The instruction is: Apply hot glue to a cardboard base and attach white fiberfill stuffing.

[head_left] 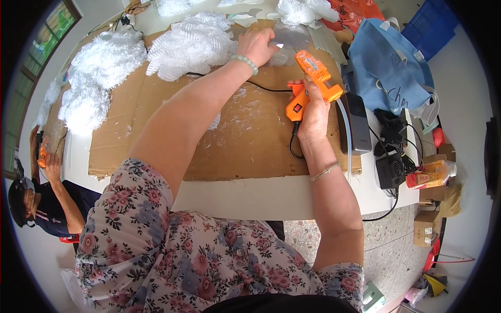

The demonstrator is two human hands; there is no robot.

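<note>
My right hand [314,115] is wrapped round the handle of an orange hot glue gun [313,68]. The gun's nozzle points up and away, toward the far side of the table. A clear glue stick [344,122] trails from its rear, and a black cord leaves the handle's base. My left hand [255,46] reaches to the far part of the cardboard, its fingers curled beside a clear plastic sheet [297,39]. A small white piece [280,46] shows by its fingertips; what the fingers hold is partly hidden. Left of that hand lies a pile of ribbed white pieces [190,44].
Brown cardboard [235,141] with glue scraps covers much of the white table [250,198]. White shredded material [107,68] is heaped at left. On the right are a black box [357,125], a blue bag [389,68] and a power adapter [390,171]. A co-worker [57,198] sits far left.
</note>
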